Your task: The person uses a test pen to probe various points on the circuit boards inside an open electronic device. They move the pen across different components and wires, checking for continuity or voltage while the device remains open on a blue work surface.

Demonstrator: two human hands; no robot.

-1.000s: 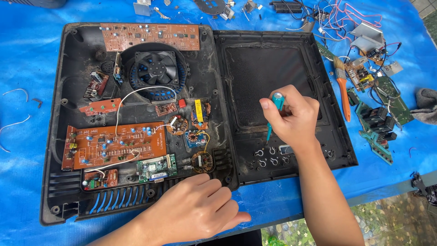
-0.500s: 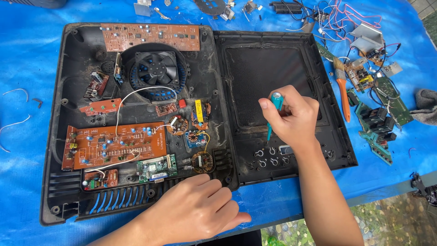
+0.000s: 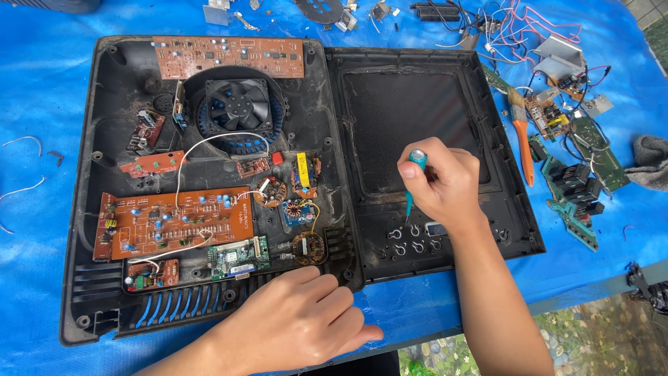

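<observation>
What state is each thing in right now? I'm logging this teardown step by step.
Black casing: opened, boards exposed.
Lid panel: laid flat, inside up.
Fan: mounted, blades sharp.
Screwdriver: upright, tip on the panel.
Right hand: gripping the screwdriver.
Left hand: flat on casing edge.
Paintbrush: lying unused.

A teal-handled screwdriver (image 3: 412, 182) stands nearly upright, its round handle top uppermost and its thin shaft tipped down onto the lower edge of the black cover panel (image 3: 424, 90), just above a row of small round button openings. That panel lies flat and open, inner side up, beside the black housing base (image 3: 118, 104), which holds orange circuit boards, a black fan and coils.
</observation>
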